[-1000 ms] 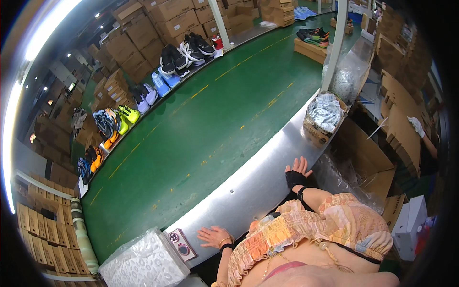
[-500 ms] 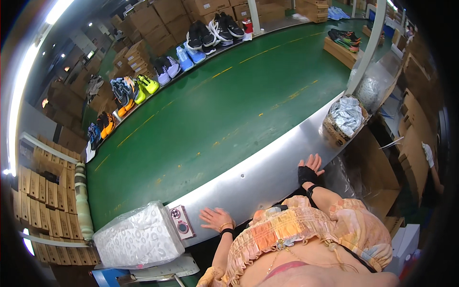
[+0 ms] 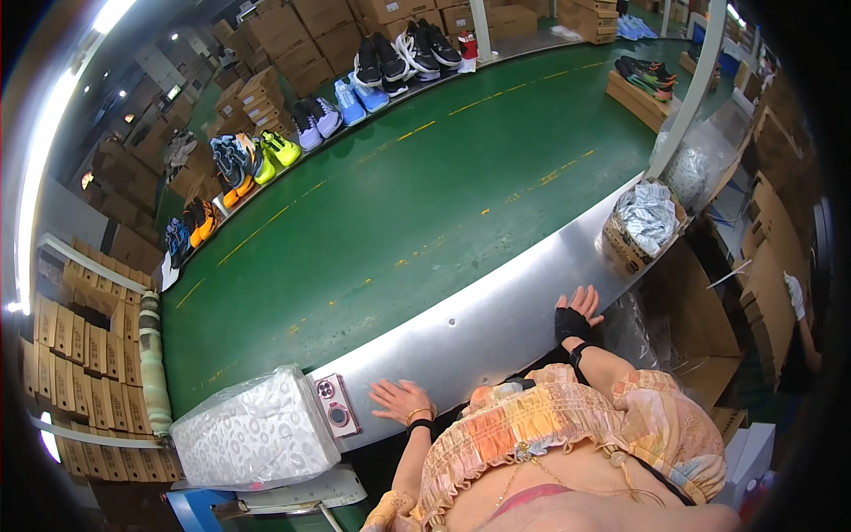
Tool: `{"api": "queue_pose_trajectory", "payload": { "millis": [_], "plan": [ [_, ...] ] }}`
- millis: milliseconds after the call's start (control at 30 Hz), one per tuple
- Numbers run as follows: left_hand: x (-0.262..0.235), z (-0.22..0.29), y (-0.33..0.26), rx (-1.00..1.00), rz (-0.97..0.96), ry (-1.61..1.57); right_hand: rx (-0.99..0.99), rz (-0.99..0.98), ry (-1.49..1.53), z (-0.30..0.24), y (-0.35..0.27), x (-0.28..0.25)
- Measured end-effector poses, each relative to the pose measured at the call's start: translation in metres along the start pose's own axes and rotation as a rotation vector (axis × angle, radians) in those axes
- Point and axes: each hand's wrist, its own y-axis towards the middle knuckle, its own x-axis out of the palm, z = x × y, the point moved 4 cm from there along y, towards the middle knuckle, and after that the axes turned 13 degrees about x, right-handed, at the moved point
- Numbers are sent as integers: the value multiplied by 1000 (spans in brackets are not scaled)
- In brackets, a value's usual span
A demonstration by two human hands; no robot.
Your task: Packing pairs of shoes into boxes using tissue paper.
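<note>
Along the near side of the green conveyor belt [image 3: 372, 239] runs a bare metal ledge [image 3: 479, 310]. My left hand [image 3: 401, 402] lies flat on this ledge, fingers spread, holding nothing. To its left rests a phone [image 3: 336, 408] with a ring on its back, and beyond that a clear plastic bag of white patterned sheets [image 3: 253, 432]. My right hand [image 3: 578, 308], in a black wrist wrap, is on the ledge's edge with its fingers apart and nothing in them. A small carton [image 3: 645, 229] filled with crumpled pale packets stands ahead of it, to the right.
Pairs of sneakers [image 3: 324, 120] line the belt's far edge. More shoes [image 3: 645, 75] sit on a box at the far right. Shoe boxes [image 3: 84, 355] are stacked at the left, beside a roller [image 3: 152, 363]. A white post [image 3: 687, 97] rises at the right, near open cartons [image 3: 771, 266].
The view has shifted slightly, so the far shoes and boxes appear a little lower. Both hands stay in place on the ledge. The gloved hand at the right edge has moved slightly lower.
</note>
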Motion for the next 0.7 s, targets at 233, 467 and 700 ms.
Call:
{"api": "queue_pose_trajectory", "payload": {
  "millis": [233,467,700],
  "plan": [
    [-1,0,-1,3,-6,7,10,-17,0,0,0,0],
    [-2,0,-1,4,-11,16,5,-39,-26,-1,0,-1],
    [2,-1,0,4,6,1,5,-15,-7,0,0,0]
  ]
}}
